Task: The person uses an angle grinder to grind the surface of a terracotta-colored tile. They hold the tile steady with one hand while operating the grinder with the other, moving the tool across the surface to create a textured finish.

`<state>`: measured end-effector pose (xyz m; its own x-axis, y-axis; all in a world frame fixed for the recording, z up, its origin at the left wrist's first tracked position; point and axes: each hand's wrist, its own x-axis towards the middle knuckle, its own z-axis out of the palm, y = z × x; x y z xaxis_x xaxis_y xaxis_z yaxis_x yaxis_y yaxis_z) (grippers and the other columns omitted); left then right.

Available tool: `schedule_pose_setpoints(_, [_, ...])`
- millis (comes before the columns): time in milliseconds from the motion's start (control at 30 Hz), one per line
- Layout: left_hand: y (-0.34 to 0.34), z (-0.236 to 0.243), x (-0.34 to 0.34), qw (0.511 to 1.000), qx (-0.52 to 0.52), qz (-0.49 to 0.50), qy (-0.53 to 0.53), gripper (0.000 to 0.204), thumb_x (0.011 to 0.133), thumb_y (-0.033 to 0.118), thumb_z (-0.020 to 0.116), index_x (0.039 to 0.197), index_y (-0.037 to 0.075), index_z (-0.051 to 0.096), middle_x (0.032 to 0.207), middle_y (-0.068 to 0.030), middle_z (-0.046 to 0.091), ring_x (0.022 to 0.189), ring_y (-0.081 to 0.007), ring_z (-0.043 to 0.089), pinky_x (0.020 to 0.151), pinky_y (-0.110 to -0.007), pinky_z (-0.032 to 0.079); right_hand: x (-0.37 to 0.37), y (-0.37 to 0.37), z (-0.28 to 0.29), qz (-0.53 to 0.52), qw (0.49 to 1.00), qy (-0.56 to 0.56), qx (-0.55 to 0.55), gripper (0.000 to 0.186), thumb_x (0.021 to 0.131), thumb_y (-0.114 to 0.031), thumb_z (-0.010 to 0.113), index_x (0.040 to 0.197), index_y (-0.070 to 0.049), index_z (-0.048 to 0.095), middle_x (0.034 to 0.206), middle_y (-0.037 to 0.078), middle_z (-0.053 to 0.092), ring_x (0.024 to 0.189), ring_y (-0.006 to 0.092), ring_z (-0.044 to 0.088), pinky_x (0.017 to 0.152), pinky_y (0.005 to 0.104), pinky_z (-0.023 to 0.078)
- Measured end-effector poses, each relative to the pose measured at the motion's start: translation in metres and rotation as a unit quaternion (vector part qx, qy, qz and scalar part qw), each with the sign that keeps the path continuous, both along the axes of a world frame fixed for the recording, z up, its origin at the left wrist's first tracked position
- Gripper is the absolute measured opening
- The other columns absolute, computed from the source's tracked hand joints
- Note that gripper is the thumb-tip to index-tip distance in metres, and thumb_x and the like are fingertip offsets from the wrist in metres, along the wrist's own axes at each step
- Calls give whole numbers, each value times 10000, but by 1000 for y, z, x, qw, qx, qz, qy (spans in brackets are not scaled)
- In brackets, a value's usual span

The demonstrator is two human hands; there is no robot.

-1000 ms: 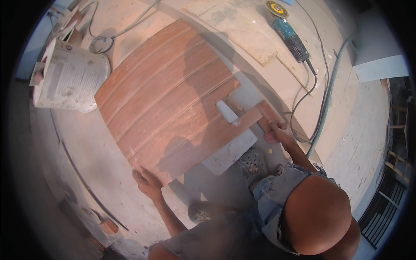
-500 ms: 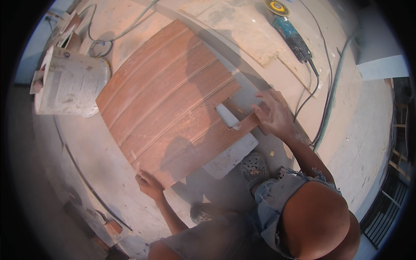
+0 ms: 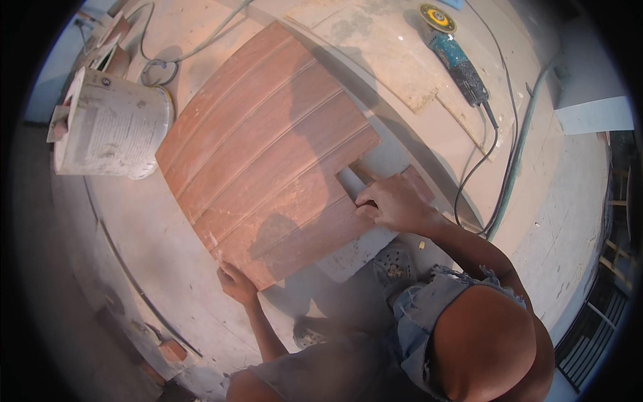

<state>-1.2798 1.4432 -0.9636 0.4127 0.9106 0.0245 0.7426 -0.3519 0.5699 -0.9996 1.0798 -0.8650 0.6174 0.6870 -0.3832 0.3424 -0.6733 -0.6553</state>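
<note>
A large reddish-brown panel [image 3: 268, 154] with a plank pattern and grooves lies tilted across the view, dusty on its surface. A rectangular notch [image 3: 351, 181] is cut into its right side, leaving a narrow strip [image 3: 418, 184] along the near edge. My right hand [image 3: 395, 204] reaches over this strip, thumb and fingers curled in a pinch at the notch's inner end. My left hand [image 3: 238, 285] is closed on the panel's near left corner, its fingertips partly hidden. Under the near right edge sits a pale block [image 3: 351, 258], close to my shoe [image 3: 394, 264].
A teal angle grinder [image 3: 459, 70] with a yellow disc lies at the far right on a worn board [image 3: 402, 74], its cord trailing nearby. A dirty white bucket [image 3: 114, 124] stands at the left. Cables [image 3: 127, 268] run over the dusty floor. A small reddish offcut [image 3: 173, 350] lies near left.
My right hand has moved left along the strip, from its outer end to the notch's inner end, and its fingers have closed more. My left hand keeps its place on the corner.
</note>
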Motion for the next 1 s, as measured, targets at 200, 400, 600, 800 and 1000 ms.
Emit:
schedule_pose_setpoints(200, [1, -7, -4, 1000, -1, 4, -18, 589, 1177, 452, 479, 1202, -92, 703, 1065, -258, 738, 955, -397, 705, 872, -469, 553, 41, 14, 20, 31, 992, 117, -40, 241, 908, -290, 847, 1007, -71, 864, 1028, 103, 825, 959, 258, 773, 838, 397, 575])
schedule_pose_setpoints(400, [2, -7, -3, 1000, 0, -3, -29, 590, 1179, 470, 483, 1104, -76, 696, 992, -226, 728, 889, -364, 688, 827, -463, 544, 83, 13, -23, 82, 919, 383, -49, 212, 970, -218, 834, 1065, -29, 843, 1029, 68, 819, 974, 130, 739, 841, 280, 558])
schedule_pose_setpoints(600, [-1, -4, 0, 999, -14, 12, -35, 596, 1180, 477, 486, 1005, -64, 663, 868, -181, 686, 787, -314, 637, 753, -440, 519, 94, 24, -35, 106, 895, 427, -67, 264, 962, -221, 877, 1134, -28, 825, 1066, 53, 813, 976, 126, 729, 852, 273, 548])
schedule_pose_setpoints(800, [-1, -3, 0, 999, -19, 13, -45, 571, 1178, 455, 500, 1025, -67, 675, 851, -156, 672, 772, -266, 620, 731, -403, 509, 90, 23, -44, 72, 898, 425, -90, 295, 947, -250, 899, 1128, -29, 821, 1099, 39, 799, 981, 124, 701, 837, 294, 537])
schedule_pose_setpoints(1000, [0, -2, 3, 999, -28, 14, -28, 567, 1176, 451, 498, 1067, -70, 693, 885, -182, 698, 804, -300, 654, 762, -422, 525, 90, 20, -44, 75, 888, 448, -77, 267, 968, -230, 877, 1124, -23, 813, 1022, 15, 795, 930, 112, 702, 796, 283, 534])
